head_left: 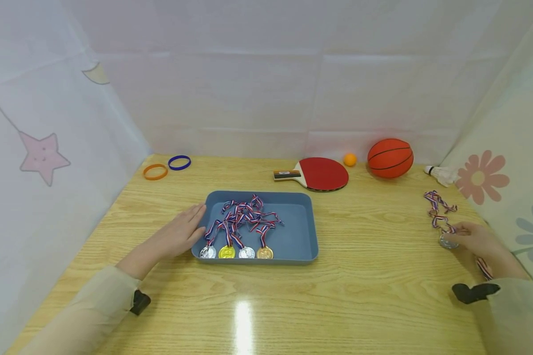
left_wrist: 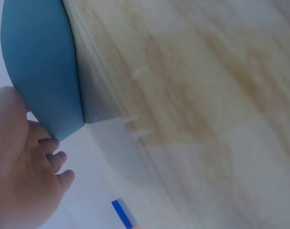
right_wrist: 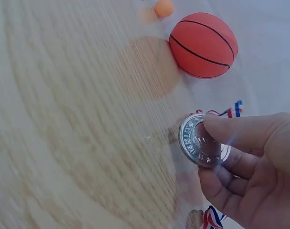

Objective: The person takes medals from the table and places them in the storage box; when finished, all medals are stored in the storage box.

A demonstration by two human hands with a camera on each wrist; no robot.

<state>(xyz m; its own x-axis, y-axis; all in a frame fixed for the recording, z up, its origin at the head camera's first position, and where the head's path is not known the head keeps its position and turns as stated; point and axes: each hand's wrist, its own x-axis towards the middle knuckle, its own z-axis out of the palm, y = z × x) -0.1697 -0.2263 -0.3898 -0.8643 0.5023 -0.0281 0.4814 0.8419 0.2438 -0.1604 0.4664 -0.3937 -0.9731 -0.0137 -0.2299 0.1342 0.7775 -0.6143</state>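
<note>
The right hand (head_left: 481, 243) pinches a silver medal (right_wrist: 189, 143) well to the right of the blue-gray tray (head_left: 295, 223), while the left hand (head_left: 182, 231), fingers nearly straight, touches the tray's left side.

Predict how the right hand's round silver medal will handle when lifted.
The medal is likely stiff, being a flat disc; its shiny face could be slippery. The red, white and blue cloth ribbon probably dangles floppily, since it lies crumpled.
</note>
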